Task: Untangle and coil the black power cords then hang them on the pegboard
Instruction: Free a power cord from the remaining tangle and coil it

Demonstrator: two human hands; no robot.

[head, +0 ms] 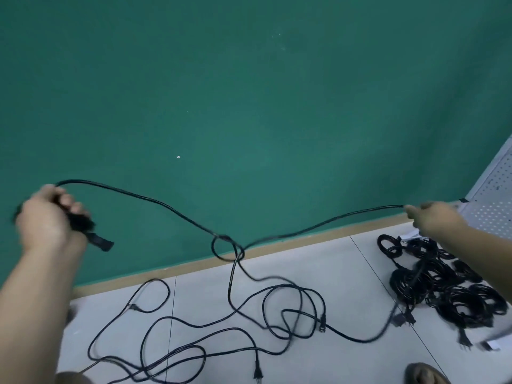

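Observation:
A black power cord (155, 200) stretches in the air between my two hands. My left hand (48, 217) grips a bundle of its coils, and the connector end (101, 242) sticks out below the fist. My right hand (435, 218) pinches the cord further along. Between the hands the cord forms a loose knot (227, 248), from which strands drop to the floor. Tangled loose cords (210, 325) lie spread on the grey tiles below. The white pegboard (496, 195) leans at the right edge.
A heap of coiled black cords (443, 286) lies on the floor at the right, below the pegboard. A green wall (249, 92) with a wooden skirting (194, 266) fills the background. Several plugs lie on the tiles, one being a plug (257, 374). A foot (424, 374) shows at the bottom right.

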